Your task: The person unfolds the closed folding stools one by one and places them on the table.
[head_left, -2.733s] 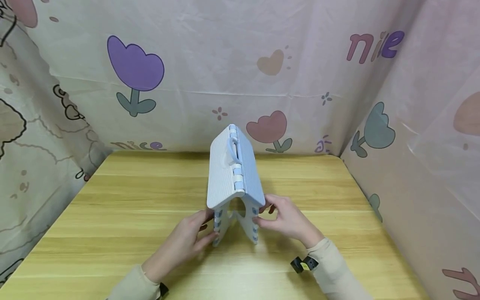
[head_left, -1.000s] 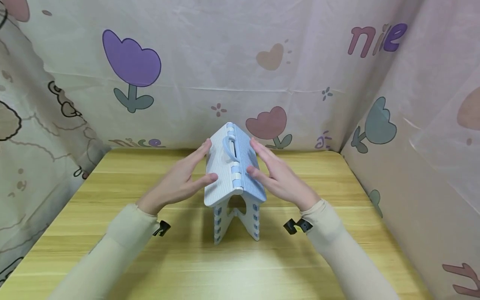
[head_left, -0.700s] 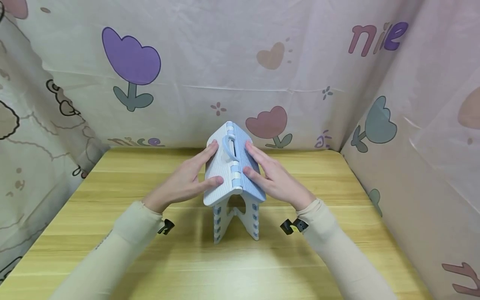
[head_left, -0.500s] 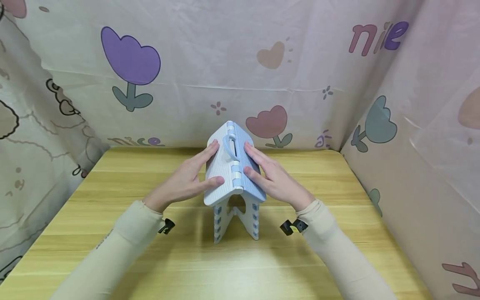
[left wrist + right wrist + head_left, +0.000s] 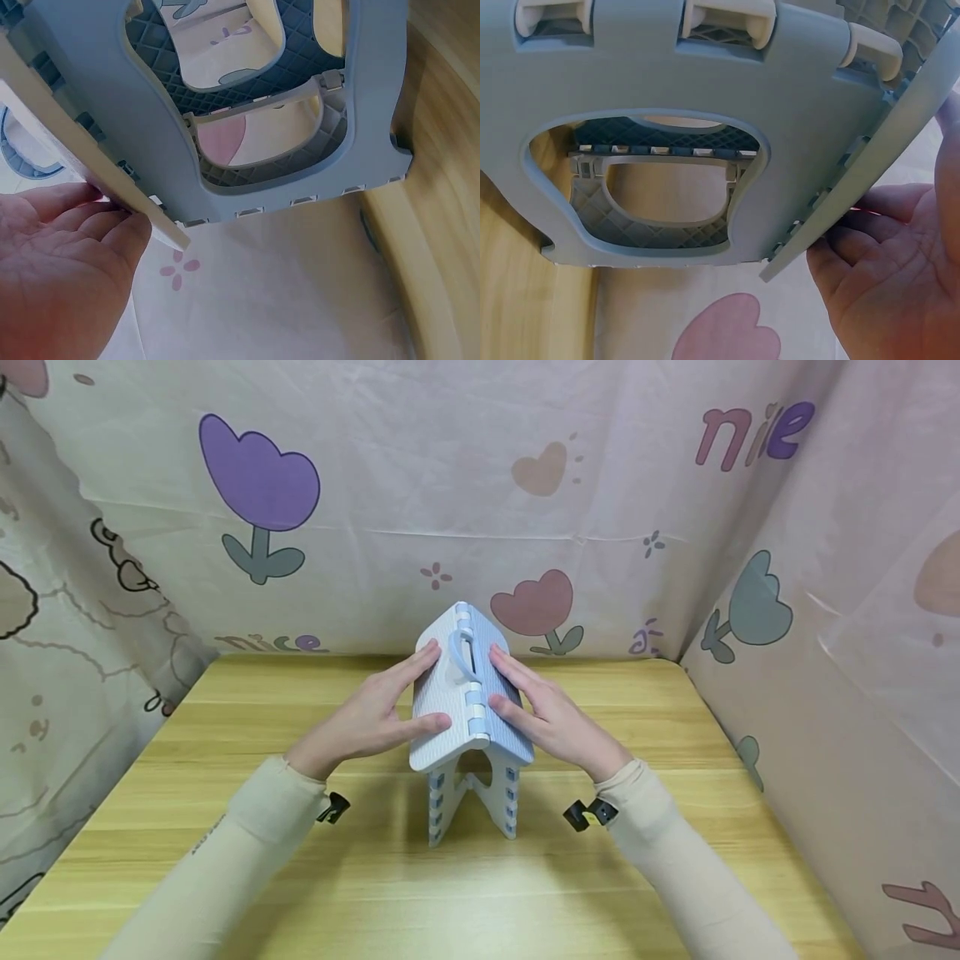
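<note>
A folding step stool (image 5: 468,710) stands partly folded on the table, its white and light blue halves sloping like a roof. A blue carry handle (image 5: 457,653) sticks up at the ridge. Flat on the white slope lies my left hand (image 5: 367,718), fingers and thumb spread. My right hand (image 5: 555,718) rests likewise against the blue slope. In the left wrist view, the left fingers touch the top panel's face, above a leg panel (image 5: 277,199) with a cut-out. The right wrist view shows the right hand (image 5: 900,277) against the other panel (image 5: 840,202).
The wood-grain table (image 5: 300,885) stretches around the stool on every side. Behind it hangs a patterned curtain (image 5: 397,460) with flowers and lettering, and more curtain closes off both sides. A small black device (image 5: 590,814) is worn at each wrist.
Both hands have gone from the stool's lower leg edges up to its sloping top, then closed in from either side to lie on it. Over the last half second they hardly moved.
</note>
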Available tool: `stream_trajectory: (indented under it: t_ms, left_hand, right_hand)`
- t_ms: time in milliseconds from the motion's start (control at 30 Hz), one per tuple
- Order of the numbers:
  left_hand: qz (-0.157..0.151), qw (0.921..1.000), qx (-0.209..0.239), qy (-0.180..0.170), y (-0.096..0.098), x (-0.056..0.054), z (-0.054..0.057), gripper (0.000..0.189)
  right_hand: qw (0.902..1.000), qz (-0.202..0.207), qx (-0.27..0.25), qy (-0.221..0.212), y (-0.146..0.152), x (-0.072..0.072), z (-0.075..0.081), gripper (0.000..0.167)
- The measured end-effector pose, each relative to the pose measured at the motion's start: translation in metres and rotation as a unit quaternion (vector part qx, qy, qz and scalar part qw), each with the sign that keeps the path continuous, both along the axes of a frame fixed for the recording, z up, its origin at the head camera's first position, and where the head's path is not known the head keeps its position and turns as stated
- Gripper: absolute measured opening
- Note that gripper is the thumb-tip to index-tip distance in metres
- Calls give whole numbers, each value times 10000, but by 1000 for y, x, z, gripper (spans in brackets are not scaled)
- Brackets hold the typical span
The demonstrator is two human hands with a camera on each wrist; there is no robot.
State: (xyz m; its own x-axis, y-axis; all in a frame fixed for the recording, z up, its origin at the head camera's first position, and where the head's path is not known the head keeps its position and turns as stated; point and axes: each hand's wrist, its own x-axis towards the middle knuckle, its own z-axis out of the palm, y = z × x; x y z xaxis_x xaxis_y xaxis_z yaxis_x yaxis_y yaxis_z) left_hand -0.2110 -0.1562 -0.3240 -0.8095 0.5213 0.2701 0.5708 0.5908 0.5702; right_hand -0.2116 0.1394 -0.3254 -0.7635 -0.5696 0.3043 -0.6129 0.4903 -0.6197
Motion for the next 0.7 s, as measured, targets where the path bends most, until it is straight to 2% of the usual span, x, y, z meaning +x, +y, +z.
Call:
stream_trajectory:
  t_ms: [367,700]
  left_hand:
    - [0,9999,-69,140,-2,-1,2,101]
    - [44,9999,-143,87,-2,-2,3,99]
  right_hand:
    - [9999,-4,120,-46,0,0,1,102]
    - [9998,-39,142,-158,0,0,1,102]
